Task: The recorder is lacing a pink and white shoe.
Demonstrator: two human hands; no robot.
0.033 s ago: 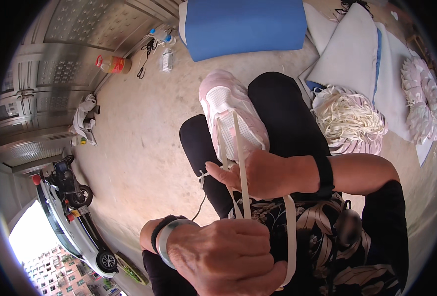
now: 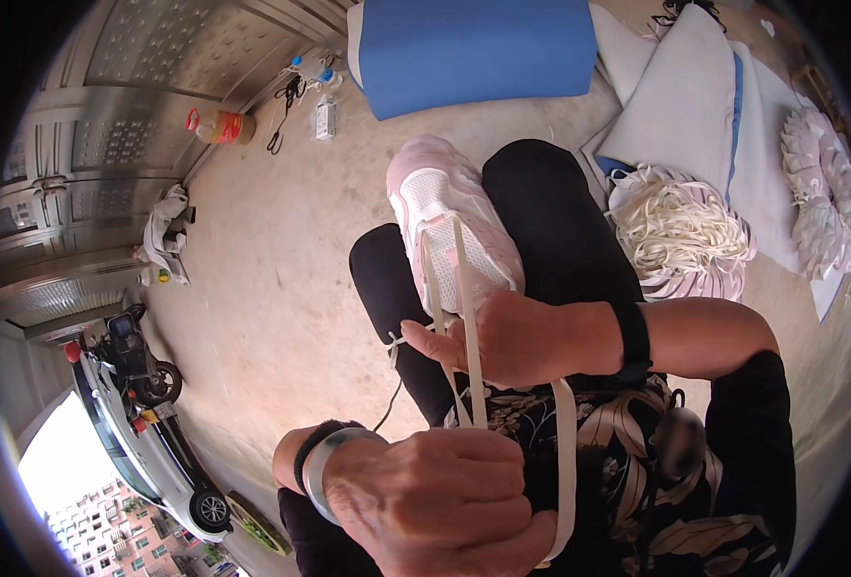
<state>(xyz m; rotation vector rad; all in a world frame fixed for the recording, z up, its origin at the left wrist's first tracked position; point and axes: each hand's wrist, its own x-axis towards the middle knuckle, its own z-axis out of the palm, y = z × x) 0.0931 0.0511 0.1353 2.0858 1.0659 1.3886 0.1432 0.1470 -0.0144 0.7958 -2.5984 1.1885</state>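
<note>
A pink and white sneaker (image 2: 450, 226) rests across my black-clothed legs, toe pointing away. Two cream shoelace ends (image 2: 468, 317) run taut from its front eyelets back toward my body. My left hand (image 2: 435, 500), low in the picture, is closed in a fist around the lace, and a loop of it hangs at the fist's right. At the ankle end of the shoe my right hand (image 2: 526, 338) grips it, thumb stretched left beside the laces; its other fingers are mostly hidden under the hand.
On the right lie a heap of cream laces (image 2: 680, 231) over pinkish pieces, and a bundle of pale shoe parts (image 2: 820, 197) on white sheeting. A blue roll (image 2: 478, 58) lies ahead. Bottles (image 2: 224, 126) stand by the metal door; a motorbike (image 2: 142, 361) and white car (image 2: 142, 452) are at left.
</note>
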